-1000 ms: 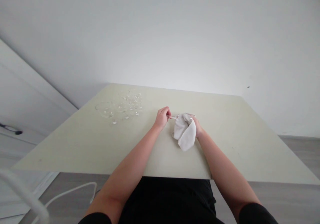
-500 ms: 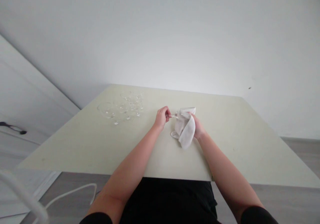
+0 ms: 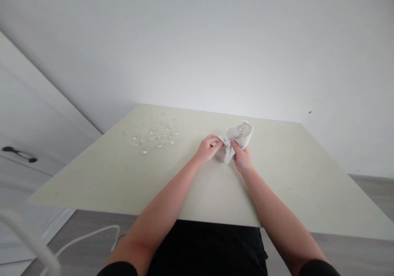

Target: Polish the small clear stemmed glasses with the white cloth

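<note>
A clear wine glass lies tilted in a white cloth above the middle of the table. Its bowl points to the far right, partly wrapped; the stem is hidden by the cloth and fingers. My right hand is closed around the cloth and the glass, thumb on top. At the other end, the fingers of my left hand pinch a twisted part of the cloth, where the stem would be.
Several clear stemmed glasses stand grouped on the table's left side. The pale table meets a white wall at its far edge. A white cabinet with a dark handle is at the left; a white cable hangs below.
The cloth has been drawn around the glass and over its stem. My left hand has gone from the bare stem to the cloth. The glass has turned, its bowl now farther away and right.
</note>
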`<action>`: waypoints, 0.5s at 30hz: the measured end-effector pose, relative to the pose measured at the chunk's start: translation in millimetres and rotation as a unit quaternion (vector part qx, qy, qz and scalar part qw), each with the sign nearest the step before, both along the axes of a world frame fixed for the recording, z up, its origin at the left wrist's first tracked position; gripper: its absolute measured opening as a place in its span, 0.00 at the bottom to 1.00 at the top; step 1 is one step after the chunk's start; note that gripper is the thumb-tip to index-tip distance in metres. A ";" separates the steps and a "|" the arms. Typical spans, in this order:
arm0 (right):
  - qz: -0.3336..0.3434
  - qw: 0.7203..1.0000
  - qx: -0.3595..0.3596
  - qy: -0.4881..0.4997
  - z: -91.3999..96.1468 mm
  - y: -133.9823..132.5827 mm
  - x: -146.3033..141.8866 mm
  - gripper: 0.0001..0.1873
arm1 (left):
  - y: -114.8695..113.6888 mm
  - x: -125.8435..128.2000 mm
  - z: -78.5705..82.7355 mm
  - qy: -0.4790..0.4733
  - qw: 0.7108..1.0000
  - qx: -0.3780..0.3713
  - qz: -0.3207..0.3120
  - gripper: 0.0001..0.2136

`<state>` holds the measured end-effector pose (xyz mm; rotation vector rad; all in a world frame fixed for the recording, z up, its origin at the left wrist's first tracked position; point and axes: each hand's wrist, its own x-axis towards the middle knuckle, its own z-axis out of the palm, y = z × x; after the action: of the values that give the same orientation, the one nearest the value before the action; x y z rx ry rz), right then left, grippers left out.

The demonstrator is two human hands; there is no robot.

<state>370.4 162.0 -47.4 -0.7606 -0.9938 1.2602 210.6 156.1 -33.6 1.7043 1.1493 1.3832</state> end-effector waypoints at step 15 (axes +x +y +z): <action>0.287 0.941 -0.076 -0.161 6.6 -23.7 2.1 0.32 | -5.8 -3.1 5.6 -0.356 0.914 -0.109 -0.160 0.34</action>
<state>372.5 138.3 -40.9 -0.8455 -1.4661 1.7655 207.5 150.3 -28.1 1.0206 0.5502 1.4179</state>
